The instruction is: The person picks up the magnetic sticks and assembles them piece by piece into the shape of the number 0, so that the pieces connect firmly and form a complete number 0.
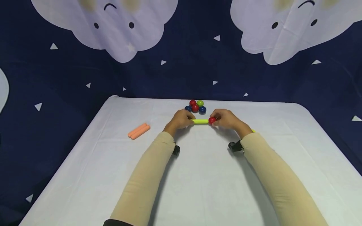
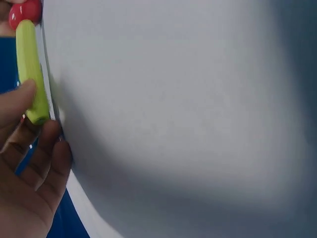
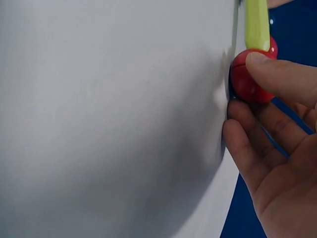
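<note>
Near the far side of the table, my left hand [image 1: 181,119] pinches one end of a yellow-green stick [image 1: 201,121] between thumb and fingers. Its other end meets a red ball [image 1: 211,121], which my right hand [image 1: 226,118] holds between thumb and fingers. In the right wrist view the thumb presses on the red ball [image 3: 250,84], right beside the end of the stick [image 3: 257,25]. The left wrist view has the stick [image 2: 29,54] running from the left hand [image 2: 29,183] up to red at the top corner. Whether stick and ball are joined I cannot tell.
Behind the hands sits a cluster of balls: red [image 1: 193,103], green [image 1: 200,103], red [image 1: 195,108], blue [image 1: 188,108] and blue [image 1: 202,110]. Two orange sticks [image 1: 139,131] lie side by side at the left. A yellow piece [image 1: 253,131] peeks out behind the right forearm.
</note>
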A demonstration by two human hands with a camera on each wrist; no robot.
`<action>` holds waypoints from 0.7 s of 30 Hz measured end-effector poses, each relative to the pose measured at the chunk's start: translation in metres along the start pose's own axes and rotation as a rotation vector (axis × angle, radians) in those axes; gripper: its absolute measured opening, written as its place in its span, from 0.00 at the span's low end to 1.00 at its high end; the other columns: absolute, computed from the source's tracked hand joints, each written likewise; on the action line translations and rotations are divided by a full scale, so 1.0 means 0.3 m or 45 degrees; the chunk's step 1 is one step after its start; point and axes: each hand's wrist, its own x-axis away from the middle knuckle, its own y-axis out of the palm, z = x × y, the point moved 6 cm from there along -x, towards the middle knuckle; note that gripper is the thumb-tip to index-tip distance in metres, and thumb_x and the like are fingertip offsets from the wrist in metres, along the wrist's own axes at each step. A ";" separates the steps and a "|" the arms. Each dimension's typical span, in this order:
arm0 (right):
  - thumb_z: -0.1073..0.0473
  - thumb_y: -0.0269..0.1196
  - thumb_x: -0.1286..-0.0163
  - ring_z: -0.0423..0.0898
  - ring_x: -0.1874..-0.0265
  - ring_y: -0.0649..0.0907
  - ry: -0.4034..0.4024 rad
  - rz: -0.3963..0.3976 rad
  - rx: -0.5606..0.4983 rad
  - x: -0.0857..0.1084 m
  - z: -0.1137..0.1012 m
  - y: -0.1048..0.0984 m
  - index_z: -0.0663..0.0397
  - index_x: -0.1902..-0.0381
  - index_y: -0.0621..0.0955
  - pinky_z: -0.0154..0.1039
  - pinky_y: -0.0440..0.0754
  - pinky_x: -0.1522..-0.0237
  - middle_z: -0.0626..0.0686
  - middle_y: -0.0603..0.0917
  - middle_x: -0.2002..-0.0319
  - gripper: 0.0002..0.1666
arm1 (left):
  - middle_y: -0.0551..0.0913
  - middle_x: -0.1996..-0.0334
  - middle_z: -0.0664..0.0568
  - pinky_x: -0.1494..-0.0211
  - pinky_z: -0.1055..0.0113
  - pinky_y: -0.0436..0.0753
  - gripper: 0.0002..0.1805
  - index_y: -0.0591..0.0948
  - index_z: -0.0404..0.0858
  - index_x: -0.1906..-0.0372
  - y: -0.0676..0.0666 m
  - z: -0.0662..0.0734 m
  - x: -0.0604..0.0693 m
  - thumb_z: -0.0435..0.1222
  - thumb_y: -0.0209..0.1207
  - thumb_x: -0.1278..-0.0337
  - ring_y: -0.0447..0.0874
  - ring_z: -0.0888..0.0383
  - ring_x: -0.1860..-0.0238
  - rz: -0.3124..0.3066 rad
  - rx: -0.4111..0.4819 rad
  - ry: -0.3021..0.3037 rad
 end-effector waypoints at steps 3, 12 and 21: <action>0.66 0.68 0.37 0.52 0.51 0.80 0.008 -0.015 0.001 0.000 -0.006 0.006 0.58 0.49 0.80 0.44 0.76 0.46 0.61 0.84 0.49 0.18 | 0.88 0.52 0.50 0.43 0.63 0.79 0.13 0.88 0.41 0.51 0.006 0.005 0.001 0.35 0.65 0.40 0.80 0.55 0.53 -0.001 -0.013 -0.020; 0.66 0.68 0.38 0.53 0.50 0.80 0.013 -0.018 -0.031 -0.003 -0.006 0.007 0.58 0.49 0.80 0.44 0.76 0.46 0.61 0.84 0.49 0.18 | 0.87 0.52 0.50 0.44 0.63 0.79 0.13 0.87 0.41 0.51 0.009 -0.005 -0.001 0.35 0.64 0.40 0.79 0.55 0.52 0.006 -0.007 -0.047; 0.65 0.68 0.38 0.53 0.49 0.80 0.044 -0.005 -0.021 -0.003 0.005 0.005 0.58 0.49 0.80 0.45 0.76 0.45 0.61 0.84 0.48 0.18 | 0.87 0.52 0.50 0.43 0.62 0.79 0.13 0.87 0.42 0.50 0.009 -0.002 -0.006 0.35 0.64 0.39 0.79 0.55 0.52 0.030 -0.004 -0.025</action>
